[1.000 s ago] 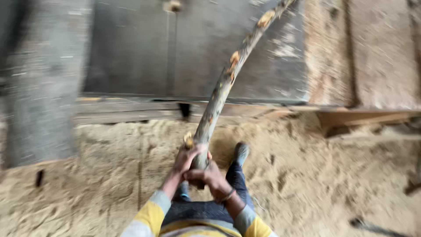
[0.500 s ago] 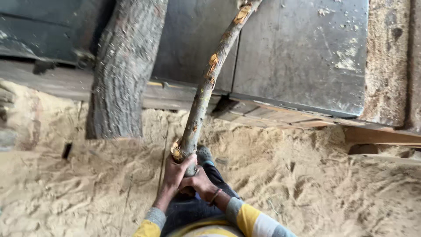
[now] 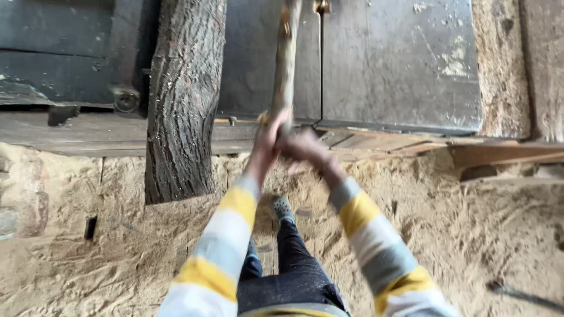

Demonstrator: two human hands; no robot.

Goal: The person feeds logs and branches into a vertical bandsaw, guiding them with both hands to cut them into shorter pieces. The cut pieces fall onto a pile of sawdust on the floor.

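The long stick (image 3: 286, 58) has been swung from a rightward slant to nearly upright, arms now extended. It is clenched at its lower end by the left hand (image 3: 267, 136) and the right hand (image 3: 305, 144), over the platform's front edge (image 3: 88, 141), beside the thick log (image 3: 183, 100).

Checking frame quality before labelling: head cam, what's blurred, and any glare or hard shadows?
Head view: motion blur smears both hands, left hand and right hand, the striped sleeves and the stick they grip; the bark log and sawdust floor stay fairly sharp; light is soft and even, no glare, shadows faint.
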